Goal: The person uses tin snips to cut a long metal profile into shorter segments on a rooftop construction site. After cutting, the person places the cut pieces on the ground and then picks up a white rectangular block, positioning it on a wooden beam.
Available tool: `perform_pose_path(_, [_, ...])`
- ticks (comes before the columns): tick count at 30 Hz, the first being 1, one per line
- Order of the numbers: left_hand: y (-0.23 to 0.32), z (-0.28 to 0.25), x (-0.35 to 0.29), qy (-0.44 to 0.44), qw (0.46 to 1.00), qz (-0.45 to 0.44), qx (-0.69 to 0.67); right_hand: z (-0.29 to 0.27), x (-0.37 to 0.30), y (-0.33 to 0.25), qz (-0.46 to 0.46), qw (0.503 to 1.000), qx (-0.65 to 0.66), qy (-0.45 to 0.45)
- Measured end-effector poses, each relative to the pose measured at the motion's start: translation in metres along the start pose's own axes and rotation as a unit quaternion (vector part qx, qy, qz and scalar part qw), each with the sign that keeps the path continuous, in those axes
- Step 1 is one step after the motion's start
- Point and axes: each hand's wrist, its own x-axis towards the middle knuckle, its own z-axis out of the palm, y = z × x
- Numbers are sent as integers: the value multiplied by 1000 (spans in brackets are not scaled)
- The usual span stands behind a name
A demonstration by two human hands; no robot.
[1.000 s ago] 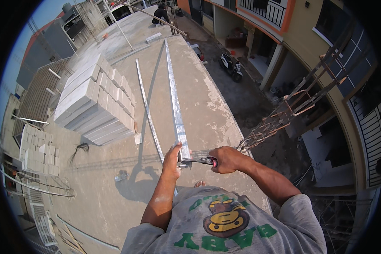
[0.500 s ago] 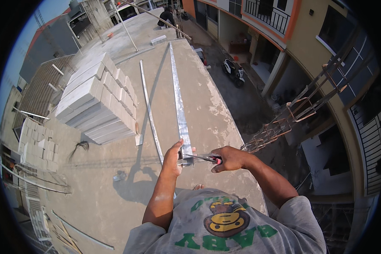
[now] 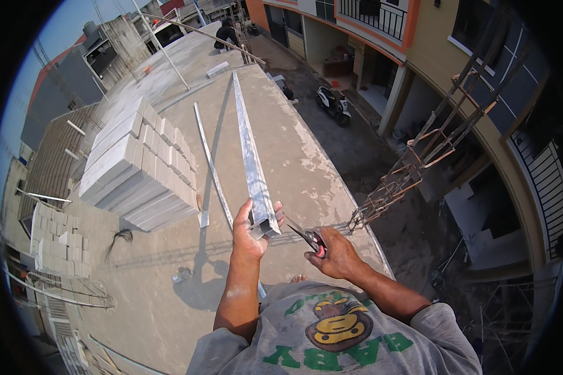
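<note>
Channel [image 3: 251, 156]: bright galvanised sheet metal, smooth, glossy. Snips [image 3: 311, 238] just beside its near end: dark metal blades, red plastic handles. Roof slab [image 3: 169, 287] beneath: rough, matt grey concrete. Blocks [image 3: 137, 169] beside channel: pale, chalky, matt.

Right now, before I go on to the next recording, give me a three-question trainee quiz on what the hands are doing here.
1. True or false: the left hand holds the near end of the long metal channel.
2. Which tool is in the right hand? A) hammer B) red-handled snips C) tape measure
3. Fill in: the stack of pale blocks lies to the person's ____ of the channel.

Key: 1 true; 2 B; 3 left.
</note>
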Motion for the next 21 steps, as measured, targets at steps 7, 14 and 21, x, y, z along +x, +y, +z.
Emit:
perform_pose_path(7, [15, 15, -1, -87, 993, 14, -82, 9, -1, 22, 303, 798, 501, -143])
perform_pose_path(14, [20, 24, -2, -152, 981, 36, -112, 34, -14, 53, 468, 631, 594, -174])
perform_pose_path(21, [18, 24, 1, -181, 977, 21, -112, 31, -44, 38, 356, 639, 660, -173])
